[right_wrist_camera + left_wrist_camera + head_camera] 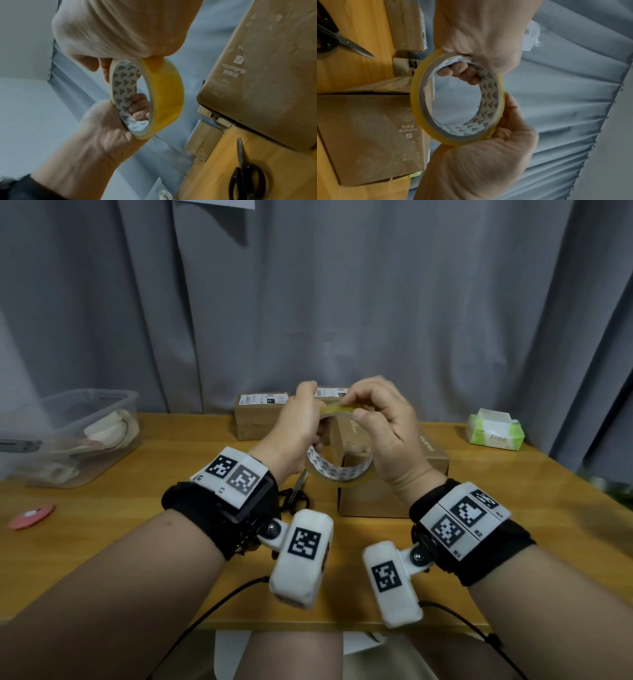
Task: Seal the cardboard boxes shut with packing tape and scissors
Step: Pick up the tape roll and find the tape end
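Scissors (297,491) lie unblocked just left of the near box (394,474).

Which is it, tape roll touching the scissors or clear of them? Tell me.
Apart. The head view shows the tape roll held up in both hands, left hand and right hand, while the scissors lie flat on the table below.

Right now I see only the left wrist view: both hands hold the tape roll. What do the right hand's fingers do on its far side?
Observer: In the head view, the right hand pinches the top edge of the tape roll, perhaps picking at the tape end.
Operator: What else is on the table?
Observer: A green tissue pack lies at the far right of the table.
Operator: And at the left?
Observer: A clear plastic bin stands there.
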{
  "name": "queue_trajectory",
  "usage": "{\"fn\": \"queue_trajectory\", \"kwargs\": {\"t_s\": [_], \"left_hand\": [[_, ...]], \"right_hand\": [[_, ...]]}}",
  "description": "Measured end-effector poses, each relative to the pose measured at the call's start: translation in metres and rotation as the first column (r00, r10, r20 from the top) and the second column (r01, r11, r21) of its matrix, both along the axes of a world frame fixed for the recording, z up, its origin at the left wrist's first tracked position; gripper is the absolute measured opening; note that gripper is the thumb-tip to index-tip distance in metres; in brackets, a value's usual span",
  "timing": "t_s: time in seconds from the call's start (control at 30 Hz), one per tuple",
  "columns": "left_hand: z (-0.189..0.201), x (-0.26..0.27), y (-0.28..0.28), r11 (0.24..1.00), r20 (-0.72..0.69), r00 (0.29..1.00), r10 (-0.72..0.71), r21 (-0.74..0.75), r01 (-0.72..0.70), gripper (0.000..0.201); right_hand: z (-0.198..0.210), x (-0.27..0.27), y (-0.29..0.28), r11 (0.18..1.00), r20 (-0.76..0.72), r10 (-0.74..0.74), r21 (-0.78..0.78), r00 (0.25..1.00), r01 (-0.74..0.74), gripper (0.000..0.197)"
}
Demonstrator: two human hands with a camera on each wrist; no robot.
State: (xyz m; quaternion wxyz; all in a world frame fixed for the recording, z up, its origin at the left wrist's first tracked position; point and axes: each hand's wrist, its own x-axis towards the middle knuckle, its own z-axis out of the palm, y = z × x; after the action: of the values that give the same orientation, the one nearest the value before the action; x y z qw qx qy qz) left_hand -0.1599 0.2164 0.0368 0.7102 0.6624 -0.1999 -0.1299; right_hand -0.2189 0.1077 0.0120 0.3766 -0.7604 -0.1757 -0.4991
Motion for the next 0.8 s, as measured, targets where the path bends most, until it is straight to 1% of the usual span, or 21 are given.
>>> {"fn": "queue_trajectory", "kwargs": {"t_s": [0.07,0.13,0.23,0.27,0.3,0.33,0.37,0.4,0.43,0.47,0.5,0.53,0.57,0.6,0.7,0.8], "left_hand": [[-0.001,0.001,0.001,0.998,-0.081,0.997,0.002,-0.061,-0.007,0.05],[-0.004,0.004,0.003,0.99,-0.172,0.985,-0.009,-0.137,-0.015,0.051],[-0.007,0.007,0.005,0.952,-0.323,0.941,-0.104,-0.307,0.0,0.046],[-0.008,0.009,0.005,0.94,-0.348,0.929,-0.127,-0.342,0.001,0.045],[-0.008,0.01,0.007,0.939,-0.335,0.933,-0.134,-0.343,0.012,0.043],[-0.008,0.012,0.008,0.952,-0.276,0.955,-0.112,-0.304,0.024,0.039],[-0.005,0.012,0.009,0.975,-0.163,0.983,-0.082,-0.216,0.046,0.033],[-0.002,0.011,0.011,0.995,-0.019,0.998,-0.063,-0.081,0.062,0.028],[0.003,0.008,0.013,0.996,0.111,0.991,-0.074,0.054,0.068,0.026],[0.008,0.005,0.013,0.985,0.201,0.975,-0.091,0.16,0.059,0.028],[0.013,0.001,0.012,0.972,0.252,0.961,-0.111,0.229,0.053,0.031],[0.016,-0.001,0.011,0.965,0.275,0.954,-0.122,0.258,0.049,0.032],[0.016,-0.002,0.01,0.966,0.287,0.951,-0.117,0.255,0.042,0.032],[0.014,-0.003,0.009,0.977,0.262,0.96,-0.098,0.211,0.043,0.032],[0.0,-0.001,0.009,0.997,0.065,0.996,-0.069,-0.019,0.07,0.031],[-0.013,0.003,0.009,0.988,-0.072,0.996,-0.046,-0.151,0.035,0.041]], "right_hand": [[0.0,-0.003,0.003,1.0,0.019,-0.024,-0.016,1.0,0.025,0.018],[-0.001,-0.004,0.005,0.997,0.023,-0.071,-0.042,0.997,0.072,0.021],[-0.004,-0.004,0.003,0.997,0.045,-0.078,-0.025,0.996,0.08,0.027],[-0.003,-0.004,0.001,0.997,0.048,-0.082,-0.009,0.995,0.083,0.027],[-0.002,-0.004,-0.001,0.996,0.044,-0.085,0.005,0.995,0.085,0.027],[-0.001,-0.004,-0.003,0.996,0.033,-0.086,0.016,0.996,0.086,0.026],[0.001,-0.004,-0.006,0.996,0.019,-0.089,0.013,0.996,0.088,0.025],[0.003,-0.004,-0.008,0.995,0.004,-0.095,-0.015,0.995,0.095,0.023],[0.004,-0.004,-0.008,0.993,-0.01,-0.101,-0.069,0.995,0.1,0.02],[0.006,-0.004,-0.007,0.986,-0.023,-0.105,-0.136,0.994,0.101,0.017],[0.007,-0.003,-0.005,0.976,-0.029,-0.107,-0.195,0.994,0.099,0.016],[0.008,-0.003,-0.002,0.968,-0.025,-0.11,-0.229,0.994,0.101,0.017],[0.008,-0.003,0.002,0.966,-0.014,-0.115,-0.234,0.993,0.108,0.018],[0.008,-0.004,0.005,0.968,0.002,-0.123,-0.22,0.992,0.12,0.019],[0.004,-0.008,0.011,0.985,0.043,-0.092,-0.14,0.995,0.098,0.021],[-0.002,-0.011,0.012,0.991,0.075,-0.079,-0.1,0.994,0.087,0.026]]}}
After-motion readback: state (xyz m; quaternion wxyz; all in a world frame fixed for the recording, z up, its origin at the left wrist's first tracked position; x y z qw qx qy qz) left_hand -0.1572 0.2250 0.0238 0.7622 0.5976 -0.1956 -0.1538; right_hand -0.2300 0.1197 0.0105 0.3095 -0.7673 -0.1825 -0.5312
